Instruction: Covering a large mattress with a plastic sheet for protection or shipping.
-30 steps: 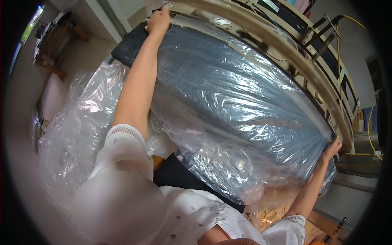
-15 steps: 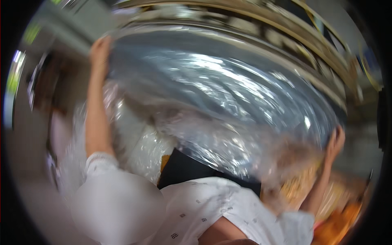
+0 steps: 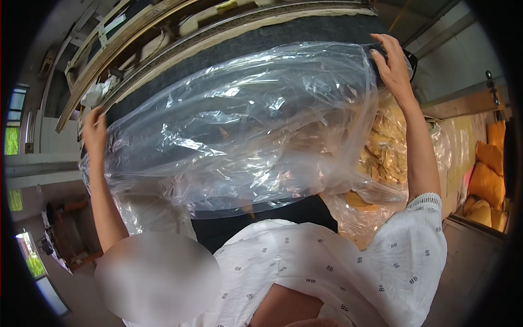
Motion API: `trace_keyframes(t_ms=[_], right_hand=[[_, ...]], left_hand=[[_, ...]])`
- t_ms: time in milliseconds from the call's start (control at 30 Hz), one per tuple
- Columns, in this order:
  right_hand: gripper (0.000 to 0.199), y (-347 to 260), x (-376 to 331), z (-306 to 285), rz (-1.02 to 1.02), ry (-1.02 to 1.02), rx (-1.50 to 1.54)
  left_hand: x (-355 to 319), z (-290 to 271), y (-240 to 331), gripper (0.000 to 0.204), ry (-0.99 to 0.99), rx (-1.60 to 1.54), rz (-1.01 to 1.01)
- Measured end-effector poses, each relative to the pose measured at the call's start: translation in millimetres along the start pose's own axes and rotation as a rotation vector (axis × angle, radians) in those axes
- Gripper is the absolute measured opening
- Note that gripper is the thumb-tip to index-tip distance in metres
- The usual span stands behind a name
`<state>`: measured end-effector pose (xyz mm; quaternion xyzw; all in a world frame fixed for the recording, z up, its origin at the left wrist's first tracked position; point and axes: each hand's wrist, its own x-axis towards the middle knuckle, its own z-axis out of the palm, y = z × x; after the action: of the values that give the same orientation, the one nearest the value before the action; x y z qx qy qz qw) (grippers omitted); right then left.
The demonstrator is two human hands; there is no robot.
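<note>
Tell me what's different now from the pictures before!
The view swung round, so the wooden frame now runs across the upper left. The clear plastic sheet has slid toward the person, baring a strip of dark surface. The right hand has opened from its fist; the left hand's grip is unclear. Both hands stay at opposite ends.
</note>
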<state>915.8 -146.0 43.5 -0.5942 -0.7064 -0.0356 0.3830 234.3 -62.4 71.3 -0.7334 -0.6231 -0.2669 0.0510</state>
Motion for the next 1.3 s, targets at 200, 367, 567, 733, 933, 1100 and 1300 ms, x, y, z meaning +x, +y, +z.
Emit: trace_keyframes(t_ms=[200, 367, 567, 733, 933, 1100, 1300], right_hand=[[0.019, 16, 15, 22, 0.054, -0.016, 0.111], [0.016, -46, 45, 38, 0.044, -0.039, 0.220], [0.021, -83, 86, 98, -0.238, -0.143, 0.223], [0.032, -111, 132, 162, -0.336, -0.007, 0.041], [0.038, -123, 179, 208, -0.037, -0.380, -0.271], [0.036, -126, 193, 214, 0.148, -0.472, -0.213], [0.034, -130, 189, 216, 0.130, -0.425, -0.133]], left_hand=[[4, 73, 230, 0.026, -0.267, -0.341, 0.285], [-2, 83, 229, 0.020, -0.118, -0.290, 0.274], [-39, 35, 119, 0.018, 0.125, -0.112, 0.026], [-83, -15, -38, 0.021, 0.226, 0.073, -0.257], [-102, -8, -94, 0.020, 0.305, 0.075, -0.402], [-102, -13, -81, 0.014, 0.309, -0.006, -0.365], [-106, -18, -81, 0.013, 0.333, -0.016, -0.364]])
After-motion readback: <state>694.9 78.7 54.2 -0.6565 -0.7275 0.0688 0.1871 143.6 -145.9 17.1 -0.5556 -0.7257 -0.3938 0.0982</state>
